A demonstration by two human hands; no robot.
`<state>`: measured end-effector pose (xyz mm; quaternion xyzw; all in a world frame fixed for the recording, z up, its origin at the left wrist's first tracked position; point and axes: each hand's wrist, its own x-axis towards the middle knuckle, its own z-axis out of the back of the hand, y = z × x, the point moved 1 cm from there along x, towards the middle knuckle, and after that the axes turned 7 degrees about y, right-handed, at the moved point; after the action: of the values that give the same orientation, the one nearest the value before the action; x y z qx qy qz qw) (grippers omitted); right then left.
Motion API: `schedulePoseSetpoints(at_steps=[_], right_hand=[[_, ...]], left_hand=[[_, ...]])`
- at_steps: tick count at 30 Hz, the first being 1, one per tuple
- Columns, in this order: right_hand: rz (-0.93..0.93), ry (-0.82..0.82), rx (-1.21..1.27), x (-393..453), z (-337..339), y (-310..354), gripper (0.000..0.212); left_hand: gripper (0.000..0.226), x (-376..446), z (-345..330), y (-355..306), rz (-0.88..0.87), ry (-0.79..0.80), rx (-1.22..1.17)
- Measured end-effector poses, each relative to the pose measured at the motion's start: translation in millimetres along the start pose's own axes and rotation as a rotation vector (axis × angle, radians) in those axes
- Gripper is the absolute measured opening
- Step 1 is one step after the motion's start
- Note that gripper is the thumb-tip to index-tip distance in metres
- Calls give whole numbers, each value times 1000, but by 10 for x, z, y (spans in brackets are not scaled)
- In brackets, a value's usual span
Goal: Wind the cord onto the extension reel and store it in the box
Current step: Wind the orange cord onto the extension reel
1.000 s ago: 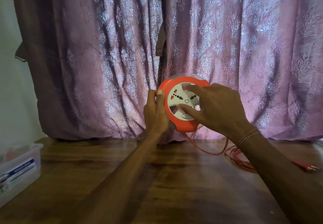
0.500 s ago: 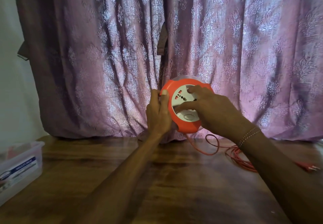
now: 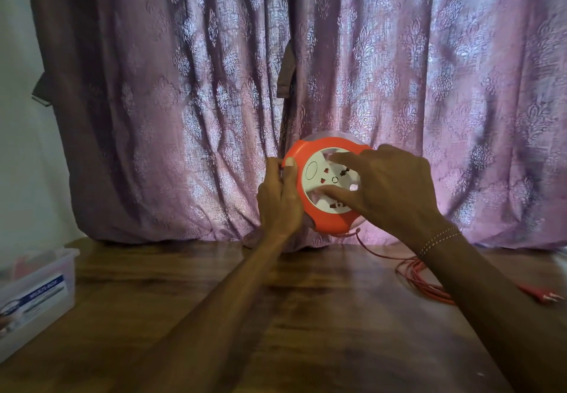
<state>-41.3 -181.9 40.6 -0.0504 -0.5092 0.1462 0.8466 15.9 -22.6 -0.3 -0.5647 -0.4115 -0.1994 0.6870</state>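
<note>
I hold a round orange extension reel [image 3: 329, 222] with a white socket face upright above the wooden table [image 3: 291, 316]. My left hand [image 3: 279, 199] grips its left rim. My right hand [image 3: 389, 190] lies over the socket face, thumb and fingers pressed on the white centre disc. A red cord [image 3: 420, 279] drops from the reel's bottom and lies in loose loops on the table to the right, ending in a red plug [image 3: 546, 296] near the right edge. A clear plastic box [image 3: 40, 288] with a blue label sits at the left edge.
A purple patterned curtain [image 3: 306, 85] hangs right behind the reel and reaches the table's far edge. A pale wall shows at the far left. My forearms cross the middle of the table.
The white socket face has rotated under my right hand, so the sockets sit at new angles. The cord loop near the reel has shortened and pulled straighter. My left hand stays on the rim.
</note>
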Motion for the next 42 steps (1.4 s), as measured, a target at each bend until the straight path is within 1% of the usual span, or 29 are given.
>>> schedulePoseSetpoints(at_steps=[1, 3, 4, 6, 8, 10, 16, 18, 20, 21, 24, 25, 28, 30, 32, 35, 36, 38, 40, 42], right_hand=[[73, 34, 27, 3, 16, -15, 48], [221, 144, 160, 16, 25, -53, 27], [266, 189, 214, 15, 16, -70, 24], [302, 243, 222, 11, -18, -66, 40], [305, 302, 157, 15, -41, -34, 58], [300, 339, 105, 20, -49, -8, 65], [262, 267, 101, 2, -11, 28, 50], [226, 255, 97, -3, -22, 28, 52], [157, 206, 94, -8, -27, 31, 53], [96, 163, 110, -8, -37, 29, 54], [-94, 48, 157, -3, -102, 33, 68], [-107, 32, 152, 3, -124, 40, 70], [-59, 30, 103, 3, -96, 40, 71], [-26, -14, 56, 5, -28, 20, 67], [45, -34, 33, 7, 32, -1, 56], [250, 93, 155, 29, 81, -33, 23], [288, 153, 180, 31, 86, -41, 21], [307, 257, 170, 17, 73, -29, 43], [306, 316, 118, 11, 56, 9, 61], [302, 342, 115, 6, 28, 52, 63]], left_hand=[[31, 6, 7, 2, 0, -4, -6], [39, 23, 23, 13, 1, -13, -14], [41, 27, 30, 21, 1, -16, -16], [41, 31, 44, 31, -8, -19, -21], [41, 26, 43, 30, -17, -11, -30], [39, 12, 23, 11, -33, 7, -36], [35, -4, -1, 16, -42, 14, -22], [31, -21, -10, 17, -46, 8, -5], [30, -33, -13, 17, -44, -11, 7], [31, -35, -11, 17, -42, -24, 11], [33, -22, -13, 5, -25, -31, -2], [33, -16, -12, -4, -20, -28, -5], [35, -23, -17, -22, -3, -20, -15], [35, -26, -12, -10, 5, -9, -12], [36, -24, -2, -6, -1, -7, -4], [44, -11, 21, -14, -7, -28, -8], [44, -10, 28, -16, -6, -32, -12], [44, -3, 37, -8, 2, -35, -23], [43, 4, 41, -4, 1, -35, -32], [37, 0, 31, -16, -14, -15, -33]])
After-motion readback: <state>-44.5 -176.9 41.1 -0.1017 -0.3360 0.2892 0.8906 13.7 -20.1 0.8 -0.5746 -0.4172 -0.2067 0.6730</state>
